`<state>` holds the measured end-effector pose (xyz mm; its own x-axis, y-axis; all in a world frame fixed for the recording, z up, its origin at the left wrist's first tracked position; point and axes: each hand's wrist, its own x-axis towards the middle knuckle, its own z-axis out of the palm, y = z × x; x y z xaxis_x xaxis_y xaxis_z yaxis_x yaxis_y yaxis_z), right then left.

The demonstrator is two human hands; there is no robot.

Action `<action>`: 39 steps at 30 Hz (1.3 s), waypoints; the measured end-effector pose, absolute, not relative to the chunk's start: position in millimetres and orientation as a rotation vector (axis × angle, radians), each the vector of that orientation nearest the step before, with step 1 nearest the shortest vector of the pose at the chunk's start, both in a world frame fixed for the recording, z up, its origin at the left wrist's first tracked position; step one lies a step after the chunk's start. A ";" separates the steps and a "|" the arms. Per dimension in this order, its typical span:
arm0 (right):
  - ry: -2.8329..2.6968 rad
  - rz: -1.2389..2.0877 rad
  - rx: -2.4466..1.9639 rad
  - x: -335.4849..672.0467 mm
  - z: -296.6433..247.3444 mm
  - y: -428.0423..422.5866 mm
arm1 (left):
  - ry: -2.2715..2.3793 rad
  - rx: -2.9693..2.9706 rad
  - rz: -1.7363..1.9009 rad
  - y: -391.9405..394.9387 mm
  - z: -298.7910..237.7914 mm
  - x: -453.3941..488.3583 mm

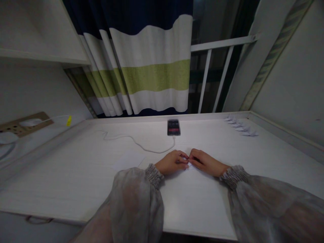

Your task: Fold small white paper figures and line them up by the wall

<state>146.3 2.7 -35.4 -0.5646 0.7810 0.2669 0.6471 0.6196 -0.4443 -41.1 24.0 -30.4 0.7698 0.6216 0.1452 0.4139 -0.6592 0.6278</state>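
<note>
My left hand (174, 161) and my right hand (204, 162) meet over the middle of the white desk (194, 202). Between the fingertips of both is a small folded piece of white paper (190, 164), mostly covered by the fingers. The fingers of each hand are pinched together on it. A ring shows on a left finger. Left of my left forearm, flat white paper (129, 160) lies on the desk. At the far right sits a row of several folded paper cranes (240, 127).
Beyond my hands lies a phone (173, 127) with a white cable (144, 148) running left across the desk. A power strip (25, 125) is on the left wall. A curtain (152, 60) and white window bars (224, 44) stand behind the desk's raised back edge.
</note>
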 end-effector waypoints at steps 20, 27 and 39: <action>-2.418 0.292 -1.251 139.5 -31.4 -1.6 | 0.884 2.051 0.599 22.6 -31.0 -34.9; -2.410 0.289 -1.282 138.9 -32.6 -1.0 | 0.905 2.026 0.623 20.2 -28.8 -33.8; -2.409 0.251 -1.285 138.1 -33.5 -1.6 | 0.919 2.024 0.594 21.6 -30.2 -33.5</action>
